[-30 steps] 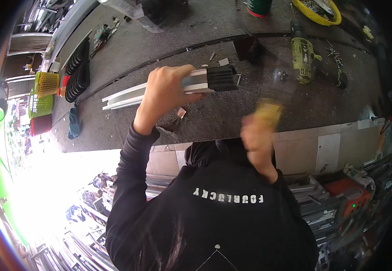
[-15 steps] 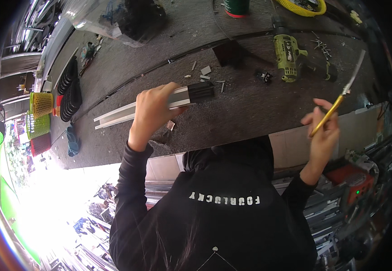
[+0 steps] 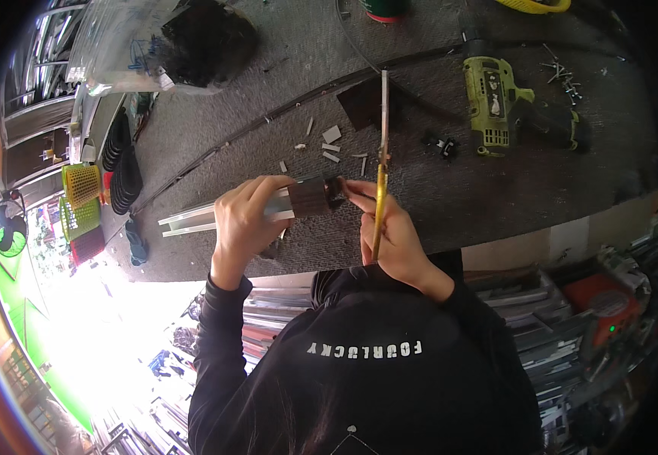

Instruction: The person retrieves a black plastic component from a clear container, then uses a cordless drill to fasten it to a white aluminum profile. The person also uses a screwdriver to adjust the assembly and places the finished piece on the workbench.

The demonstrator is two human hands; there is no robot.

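My left hand (image 3: 244,214) is closed around a silver metal channel (image 3: 189,221) just above the worktop. A dark brown piece (image 3: 310,199) sits at the channel's right end, with a black end part (image 3: 334,191) beyond it. The fingertips of my right hand (image 3: 395,236) touch that black part. Held in the same hand is a slim yellow-handled tool (image 3: 379,216) with a long, narrow pale blade, pointing away from me. Whether it is a knife I cannot tell for certain.
The dark worktop (image 3: 268,121) carries a yellow-green power drill (image 3: 489,106), scattered screws (image 3: 562,76), small offcuts (image 3: 332,135) and a dark flat piece (image 3: 358,106). A clear plastic bag (image 3: 113,53) lies far left, a yellow basket (image 3: 537,6) far right.
My right hand has come in from the right with the yellow-handled tool, now touching the black end part. The view has shifted slightly. My left hand still holds the channel.
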